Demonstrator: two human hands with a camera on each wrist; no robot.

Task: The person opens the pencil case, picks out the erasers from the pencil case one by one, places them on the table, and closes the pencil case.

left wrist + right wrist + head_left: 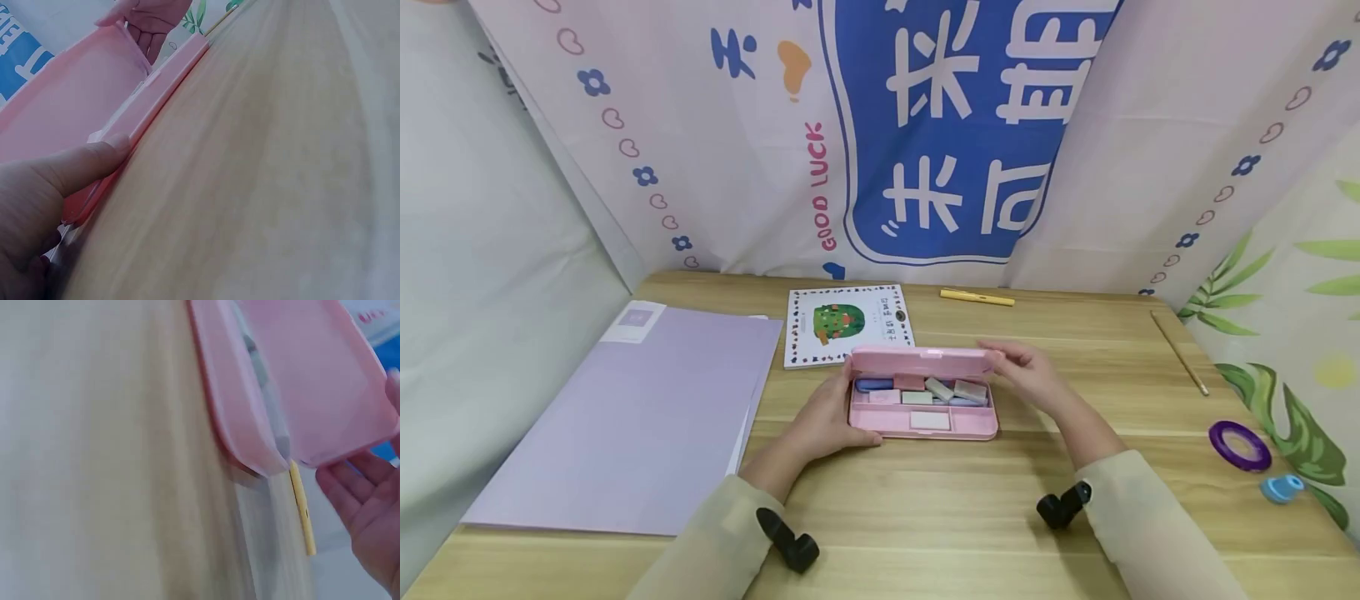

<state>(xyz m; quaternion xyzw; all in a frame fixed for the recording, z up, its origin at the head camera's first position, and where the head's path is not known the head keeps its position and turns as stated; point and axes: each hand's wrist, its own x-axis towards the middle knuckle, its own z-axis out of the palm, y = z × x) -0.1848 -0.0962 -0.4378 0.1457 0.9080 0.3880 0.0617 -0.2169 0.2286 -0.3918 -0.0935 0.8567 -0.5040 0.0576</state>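
Observation:
A pink pencil case (889,423) lies on the table with its lid (895,362) raised. My left hand (822,423) grips the case's left end, thumb along the front wall. On the other side, my right hand (1032,379) holds the lid's right end between thumb and fingers, as the right wrist view also shows. Inside the case are several erasers, among them a white eraser (929,420) in the front compartment and a pink eraser (884,397) behind it. A blue object (874,385), partly covered, lies at the back left.
Left of the case lies a large lilac folder (632,425). Behind it are a white booklet (805,333) with a green drawing and a yellow pen (977,297). Toward the right edge sit a pencil (1180,353), a purple ring (1214,443) and a small blue object (1282,488).

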